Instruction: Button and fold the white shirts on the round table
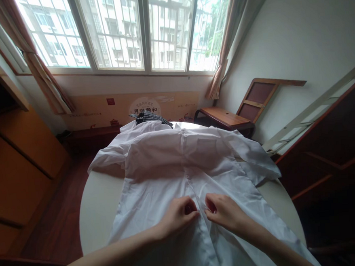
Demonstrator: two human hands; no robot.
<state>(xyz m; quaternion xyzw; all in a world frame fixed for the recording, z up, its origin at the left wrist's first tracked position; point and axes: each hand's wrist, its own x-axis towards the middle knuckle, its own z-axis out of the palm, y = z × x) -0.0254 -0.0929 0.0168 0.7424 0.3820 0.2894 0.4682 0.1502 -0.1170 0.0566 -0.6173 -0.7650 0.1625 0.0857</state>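
A white button-up shirt (155,163) lies front side up across a round white table (92,212), its collar end toward the window and its sleeves spread to either side. Down its middle runs the button placket (187,181), and a chest pocket (208,145) shows on the right half. My left hand (180,214) is closed, thumb and curled fingers pinching the shirt front just left of the placket. Opposite it, close by, my right hand (222,211) pinches the fabric on the placket's right side. The fingertips are partly hidden, so the exact grip is unclear.
A dark striped cloth (155,118) sits at the table's far edge. Beyond are a wooden chair (225,117) and a barred window (115,32) with tied curtains. Wooden cabinets (16,168) stand left; a dark wooden panel (333,146) leans at right.
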